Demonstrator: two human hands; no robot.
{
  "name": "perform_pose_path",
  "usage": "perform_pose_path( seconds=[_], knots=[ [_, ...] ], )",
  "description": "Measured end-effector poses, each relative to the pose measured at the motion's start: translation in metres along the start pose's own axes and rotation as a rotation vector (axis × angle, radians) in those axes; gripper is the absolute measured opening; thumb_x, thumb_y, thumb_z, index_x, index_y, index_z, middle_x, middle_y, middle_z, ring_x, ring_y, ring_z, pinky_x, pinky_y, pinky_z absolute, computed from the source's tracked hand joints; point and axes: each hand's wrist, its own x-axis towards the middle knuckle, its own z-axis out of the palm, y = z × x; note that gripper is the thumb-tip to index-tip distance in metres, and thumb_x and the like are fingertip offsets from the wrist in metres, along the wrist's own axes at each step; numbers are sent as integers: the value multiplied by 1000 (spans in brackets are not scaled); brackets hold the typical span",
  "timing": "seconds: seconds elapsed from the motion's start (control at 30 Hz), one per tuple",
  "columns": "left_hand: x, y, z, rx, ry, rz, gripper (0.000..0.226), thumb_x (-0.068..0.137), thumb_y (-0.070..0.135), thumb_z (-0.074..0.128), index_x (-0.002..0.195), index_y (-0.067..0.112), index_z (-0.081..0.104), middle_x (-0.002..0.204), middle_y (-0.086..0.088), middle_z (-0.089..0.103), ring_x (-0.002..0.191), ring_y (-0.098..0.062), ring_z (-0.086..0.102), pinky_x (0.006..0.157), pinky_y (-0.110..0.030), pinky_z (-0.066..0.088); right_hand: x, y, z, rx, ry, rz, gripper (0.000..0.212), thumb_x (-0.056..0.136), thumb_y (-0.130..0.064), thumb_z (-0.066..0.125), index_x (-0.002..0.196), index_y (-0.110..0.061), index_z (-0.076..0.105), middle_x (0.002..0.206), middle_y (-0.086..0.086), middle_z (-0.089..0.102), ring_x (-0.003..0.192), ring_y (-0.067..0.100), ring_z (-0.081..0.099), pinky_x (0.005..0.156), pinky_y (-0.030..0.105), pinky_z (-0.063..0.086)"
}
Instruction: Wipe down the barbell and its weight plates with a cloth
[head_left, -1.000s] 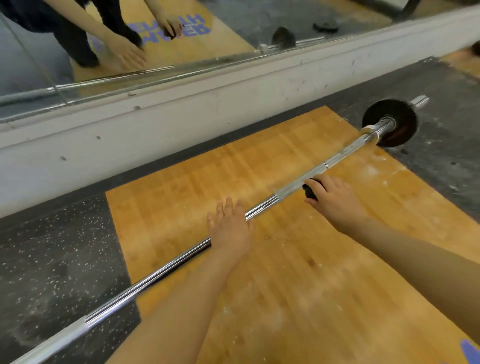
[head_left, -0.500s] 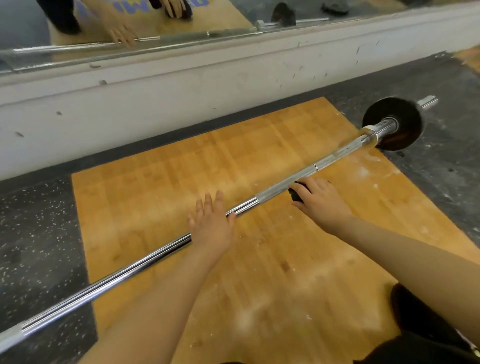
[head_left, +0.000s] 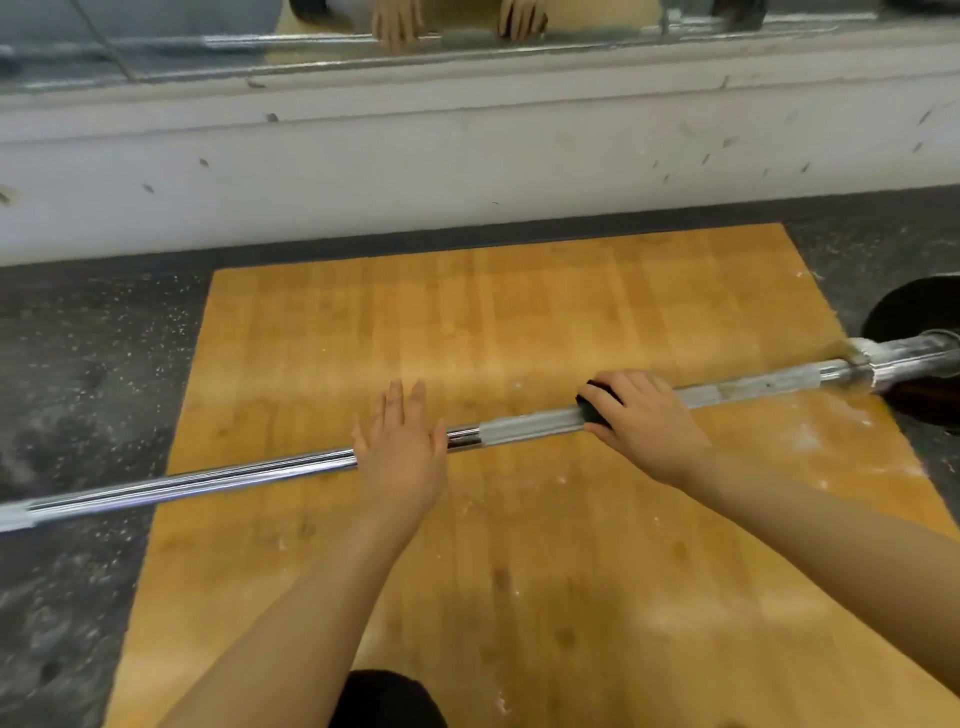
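Floor: wooden platform (head_left: 519, 322) beside a mirrored wall.
Barbell (head_left: 234, 475): lies from 9 to 3 o'clock.
Left hand (head_left: 400, 452): flat, fingers spread, steadying the barbell.
Right hand (head_left: 644, 421): curled, gripping a dark cloth (head_left: 592, 405) around the shaft.
Plate (head_left: 914, 322): at 3 o'clock, likely unwiped.
Risk: the barbell could roll under the flat palm.

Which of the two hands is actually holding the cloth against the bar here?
The right hand, curled over the dark cloth on the barbell. The left hand only rests flat on the bar with straight fingers, holding nothing.
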Motion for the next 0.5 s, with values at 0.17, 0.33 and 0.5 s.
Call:
perform_pose_path(
  seconds=[0.17,0.33,0.5],
  knots=[
    [-8,14,3,37,68,-126,55,102,40,35,153,27,20,162,0,12,149,-19,10,118,-46,3,-3,14,18,59,44,-83,37,86,-34,69,114,-10,65,107,10,63,93,32,62,80,43,51],
    [-20,29,4,73,101,-172,54,102,39,34,153,26,22,162,-2,12,149,-20,9,118,-47,1,-8,19,34,80,83,-95,37,92,-41,50,115,-14,62,108,6,62,93,28,61,76,40,48],
    [-29,38,-8,155,78,-166,53,103,41,31,153,27,21,163,0,8,150,-20,5,117,-47,-1,-14,19,39,72,105,-119,41,96,-45,38,118,-16,58,107,5,61,91,26,59,74,38,43]
  ],
)
